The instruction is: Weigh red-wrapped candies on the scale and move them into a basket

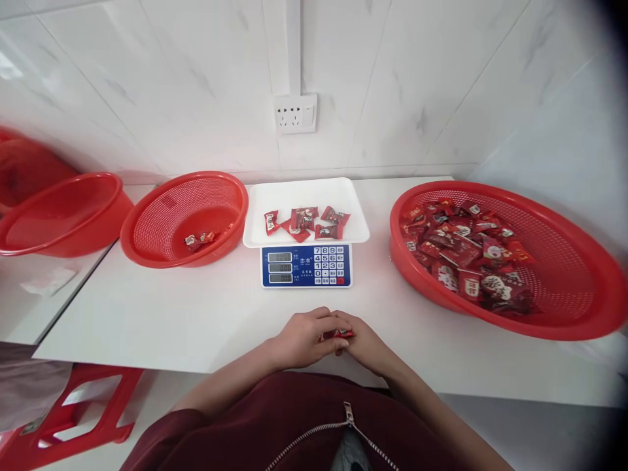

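Note:
Close to the table's front edge my two hands meet. My left hand (301, 338) is closed, its fingers and thumb around a small red wrapped candy (343, 333). Against it, my right hand (367, 343) is curled round the same candy from the other side; its fingertips are mostly hidden. Beyond the hands stands a blue-and-white digital scale (307, 284) with a white tray (260, 196) on top. Several red wrapped candies (328, 231) lie on that tray, some overlapping.
At right, a large red basket (579, 288) holds many red candy packets (461, 248). Left of the scale, another red basket (161, 209) contains a few candies (199, 241). Farther left sits a red basin (63, 216). A red stool (118, 399) stands below the table's left side.

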Demonstrator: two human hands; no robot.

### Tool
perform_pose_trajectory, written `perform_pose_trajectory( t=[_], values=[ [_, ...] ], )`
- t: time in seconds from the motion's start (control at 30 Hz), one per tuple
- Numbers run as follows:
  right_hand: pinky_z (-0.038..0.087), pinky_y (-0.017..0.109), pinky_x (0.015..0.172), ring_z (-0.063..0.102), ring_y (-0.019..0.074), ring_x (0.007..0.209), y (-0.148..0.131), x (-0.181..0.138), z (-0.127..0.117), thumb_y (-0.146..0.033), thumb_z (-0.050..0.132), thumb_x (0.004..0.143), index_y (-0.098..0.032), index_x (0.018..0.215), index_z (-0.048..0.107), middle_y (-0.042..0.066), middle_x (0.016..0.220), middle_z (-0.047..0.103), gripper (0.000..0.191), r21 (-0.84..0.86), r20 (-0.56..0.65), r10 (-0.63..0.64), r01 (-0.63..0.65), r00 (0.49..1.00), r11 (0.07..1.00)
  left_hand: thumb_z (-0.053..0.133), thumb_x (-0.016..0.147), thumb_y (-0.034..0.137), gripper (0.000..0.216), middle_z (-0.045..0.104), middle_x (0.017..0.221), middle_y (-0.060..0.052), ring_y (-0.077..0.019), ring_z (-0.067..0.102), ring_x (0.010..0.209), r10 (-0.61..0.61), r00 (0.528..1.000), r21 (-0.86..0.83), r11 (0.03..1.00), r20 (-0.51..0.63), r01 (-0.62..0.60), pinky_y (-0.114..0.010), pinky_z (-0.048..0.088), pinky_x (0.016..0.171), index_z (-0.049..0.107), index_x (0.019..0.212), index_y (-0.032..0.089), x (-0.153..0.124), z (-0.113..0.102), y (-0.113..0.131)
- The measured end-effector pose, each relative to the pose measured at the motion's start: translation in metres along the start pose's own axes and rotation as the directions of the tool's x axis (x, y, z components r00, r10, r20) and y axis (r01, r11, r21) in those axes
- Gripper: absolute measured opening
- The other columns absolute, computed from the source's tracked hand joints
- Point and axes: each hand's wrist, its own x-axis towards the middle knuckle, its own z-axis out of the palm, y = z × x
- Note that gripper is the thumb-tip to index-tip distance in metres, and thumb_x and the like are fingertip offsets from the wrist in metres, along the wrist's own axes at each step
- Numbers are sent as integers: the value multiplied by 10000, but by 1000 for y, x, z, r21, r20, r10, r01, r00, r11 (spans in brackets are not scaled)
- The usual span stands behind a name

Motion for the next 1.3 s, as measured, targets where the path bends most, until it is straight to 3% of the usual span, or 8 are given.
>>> perform_pose_trajectory(
  t=[0.27,0.33,0.47,0.63,0.83,1.07,1.2,1.3],
  values=[
    [413,247,502,487,119,566,-1,-2,-1,-114,499,664,-187,738,534,-31,646,541,110,-14,-19,20,-20,1000,1000,460,859,234,202,624,853,-12,-167,581,748,-77,994,-99,993,-80,69,-290,465,694,610,961,324,5,1,-1],
    [410,251,506,485,119,574,-4,-2,-1,-120,524,665,-190,745,534,-27,676,549,106,25,-7,14,-14,1000,1000,503,843,294,184,617,847,-19,-176,576,726,-77,995,-113,991,-70,69,-303,463,687,608,990,326,4,-1,-1],
    [413,254,566,513,135,665,-7,-2,-2,-78,553,613,-194,790,559,-13,767,592,211,59,-9,35,-34,999,998,627,749,366,386,603,889,-37,-211,577,756,-48,999,-114,992,-10,47,-328,460,702,564,1129,342,1,-6,-1],
    [409,255,530,475,108,584,-3,-3,-3,-134,565,684,-192,835,546,-26,728,543,163,28,26,31,-31,999,999,553,803,295,318,627,856,-18,-201,571,716,-50,999,-163,985,6,50,-311,451,671,591,1106,383,1,-13,-4],
    [430,264,553,470,106,587,-7,-4,0,-200,584,729,-197,959,526,-41,699,503,238,63,56,65,-69,996,996,447,858,269,259,645,866,-32,-216,588,777,-68,993,-179,983,-96,51,-330,449,699,643,1014,332,3,-15,-7],
    [431,308,579,507,150,637,-10,-5,-5,-285,626,725,-238,915,586,14,801,568,199,107,-41,59,-55,997,993,446,859,317,214,633,799,-22,-199,563,713,-178,960,-236,964,-214,126,-326,436,649,650,921,295,1,-17,-9],
    [414,339,590,496,178,619,-11,-7,-9,-346,601,761,-288,821,609,25,736,563,84,115,-121,17,-3,993,993,463,843,321,205,634,772,-21,-188,532,654,-213,955,-249,955,-208,159,-322,424,610,662,878,290,0,-18,-9],
    [404,350,601,486,184,594,-10,-8,-11,-385,588,773,-292,789,621,29,691,562,100,79,-141,14,-3,990,997,457,841,345,212,637,778,-19,-182,515,634,-219,954,-273,949,-203,160,-319,422,595,663,880,313,0,-16,-8]
  ],
)
